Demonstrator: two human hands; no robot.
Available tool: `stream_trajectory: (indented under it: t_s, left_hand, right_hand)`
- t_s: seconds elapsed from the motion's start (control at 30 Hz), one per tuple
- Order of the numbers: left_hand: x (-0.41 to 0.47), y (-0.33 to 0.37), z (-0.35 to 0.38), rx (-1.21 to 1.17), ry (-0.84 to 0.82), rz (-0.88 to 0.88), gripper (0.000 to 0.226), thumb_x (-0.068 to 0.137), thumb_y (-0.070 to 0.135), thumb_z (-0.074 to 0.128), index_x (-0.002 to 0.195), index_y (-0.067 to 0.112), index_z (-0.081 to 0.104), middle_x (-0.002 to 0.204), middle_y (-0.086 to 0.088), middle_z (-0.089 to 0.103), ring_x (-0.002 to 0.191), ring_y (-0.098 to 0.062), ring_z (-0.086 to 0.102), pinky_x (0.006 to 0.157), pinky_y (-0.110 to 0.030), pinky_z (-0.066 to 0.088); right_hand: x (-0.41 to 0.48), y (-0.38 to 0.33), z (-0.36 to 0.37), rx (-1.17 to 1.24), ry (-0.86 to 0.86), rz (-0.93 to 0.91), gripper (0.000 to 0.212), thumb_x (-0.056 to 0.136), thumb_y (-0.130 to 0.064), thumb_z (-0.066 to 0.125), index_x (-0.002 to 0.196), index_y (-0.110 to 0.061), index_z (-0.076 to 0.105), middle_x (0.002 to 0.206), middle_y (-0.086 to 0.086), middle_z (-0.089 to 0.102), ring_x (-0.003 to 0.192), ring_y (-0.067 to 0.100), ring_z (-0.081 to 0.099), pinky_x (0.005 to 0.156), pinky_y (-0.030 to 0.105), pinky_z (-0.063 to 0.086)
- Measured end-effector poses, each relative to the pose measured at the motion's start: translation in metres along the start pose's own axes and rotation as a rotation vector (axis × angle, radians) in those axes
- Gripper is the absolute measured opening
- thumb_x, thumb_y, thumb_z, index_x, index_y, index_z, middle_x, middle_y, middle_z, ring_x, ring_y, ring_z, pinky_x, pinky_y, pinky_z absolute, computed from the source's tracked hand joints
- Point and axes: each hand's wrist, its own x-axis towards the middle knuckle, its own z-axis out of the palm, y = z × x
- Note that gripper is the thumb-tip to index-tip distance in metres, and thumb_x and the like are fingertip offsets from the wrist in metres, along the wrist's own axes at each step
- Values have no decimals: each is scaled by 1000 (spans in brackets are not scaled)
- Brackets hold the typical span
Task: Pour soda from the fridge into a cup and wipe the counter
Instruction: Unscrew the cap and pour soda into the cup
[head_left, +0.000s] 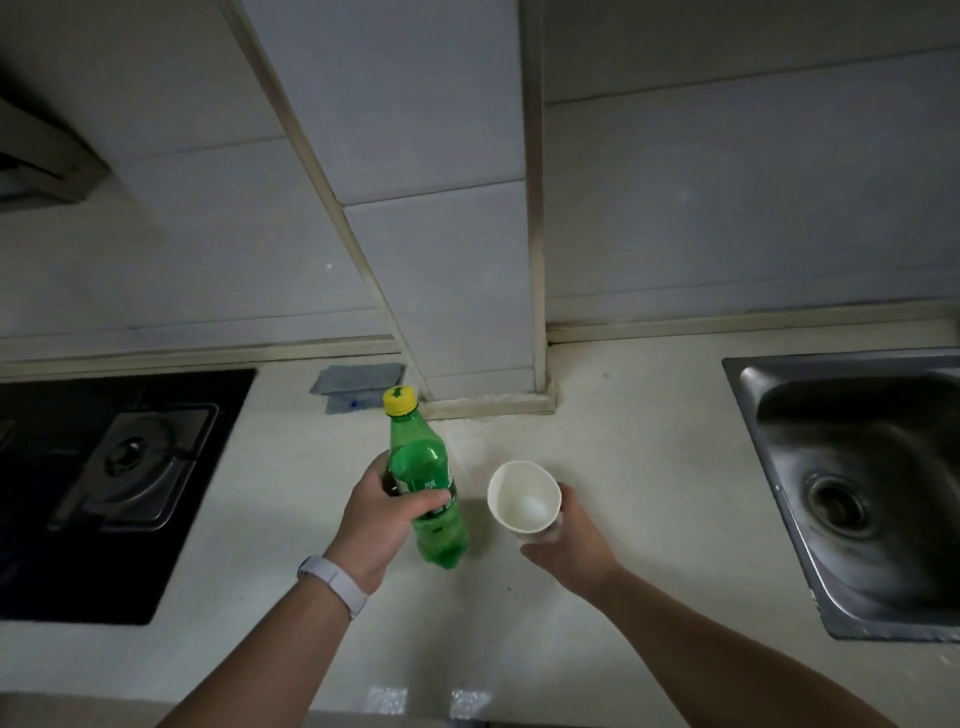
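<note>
My left hand (382, 525) grips a green soda bottle (428, 483) around its middle, above the pale counter (649, 467). The bottle is nearly upright, tilted slightly away from me, and its yellow cap (400, 400) is on. To its right, my right hand (569, 545) holds a white paper cup (523, 498) from below and behind. The cup's mouth faces me and nothing shows inside it. A folded blue-grey cloth (356, 384) lies on the counter by the wall, behind the bottle.
A black gas hob (119, 467) fills the counter's left side. A steel sink (862, 488) is set in at the right. A tiled column (467, 291) juts out from the wall behind the bottle. The range hood (36, 161) hangs at the upper left.
</note>
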Motion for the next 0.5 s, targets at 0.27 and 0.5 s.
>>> stream_trajectory:
  t_s: [0.27,0.5]
  left_hand:
    - [3,15,-5,32,-54,82,49,60,10,83,105,22,68,93,-2,75,87,-19,71,70,-28,54]
    - [-6,24,-13,132,-90,207,55,61,4,86,103,35,65,93,10,75,83,-10,69,68,-19,53]
  right_hand:
    - [-10,2,-46,-263,123,18,39,87,-20,65,125,-17,55,116,-6,60,107,11,58,83,16,38]
    - [-17,-86,-93,-158,213,-120,9,92,-20,62,96,-28,63,87,-7,70,79,9,66,70,23,52]
